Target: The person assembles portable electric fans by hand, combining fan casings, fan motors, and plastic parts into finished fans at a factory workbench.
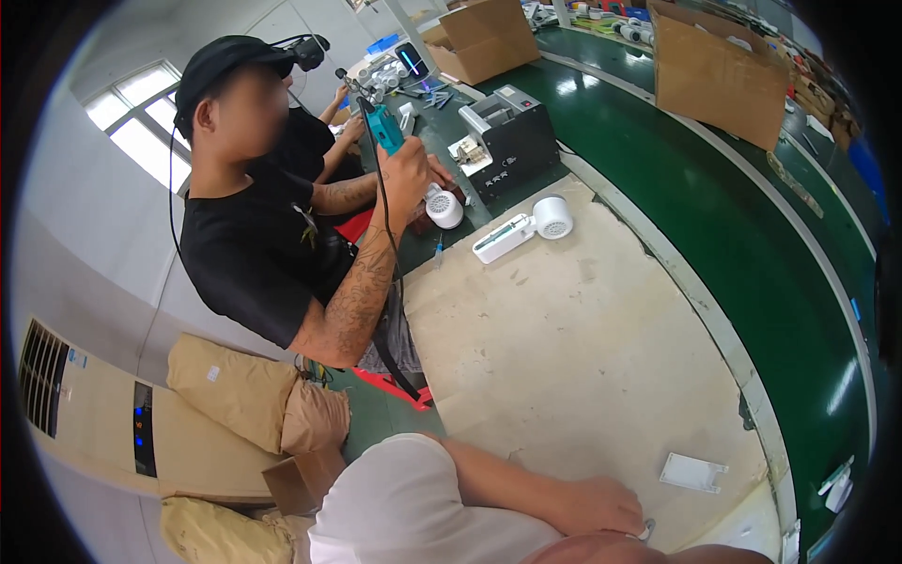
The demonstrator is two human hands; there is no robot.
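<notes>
My left hand (601,505) lies knuckles up on the beige worktop (583,357) at the lower edge, its forearm reaching out of a white sleeve (404,508). A small grey metal piece (646,530) sits at its fingertips; whether the fingers grip it is hidden. Just below, a strip of skin at the frame's bottom edge looks like my right hand (648,553), mostly cut off. A white flat plastic part (692,472) lies on the worktop to the right of both hands.
A co-worker in a black shirt (254,244) holds a teal electric screwdriver (385,127) over a white round device (443,209). A white hair dryer (526,226), a black box machine (512,136), cardboard boxes (719,75) and a green conveyor belt (733,226) lie beyond.
</notes>
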